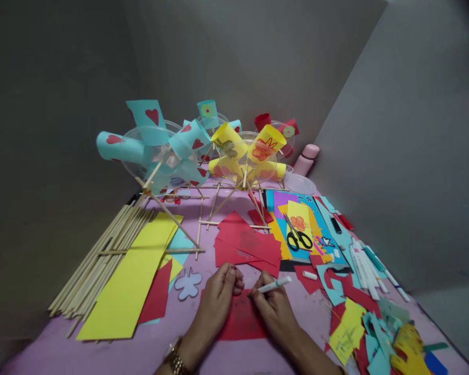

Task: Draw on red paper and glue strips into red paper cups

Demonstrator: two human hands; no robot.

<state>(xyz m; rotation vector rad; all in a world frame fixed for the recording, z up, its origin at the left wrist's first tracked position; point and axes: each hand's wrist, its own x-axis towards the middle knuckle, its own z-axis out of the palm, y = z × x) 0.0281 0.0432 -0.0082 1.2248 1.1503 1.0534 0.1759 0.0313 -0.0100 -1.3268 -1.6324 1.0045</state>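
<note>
Pinching a white marker [275, 284] over red paper [244, 325], right hand [272, 306] beside curled-shut left hand [221, 288], black-handled scissors [296, 232] beyond the grip.

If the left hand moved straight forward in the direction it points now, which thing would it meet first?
Most likely the overlapping pile of flat red paper sheets, just beyond the left hand. The hand's height is hard to judge from this view, so it might pass over them.
</note>
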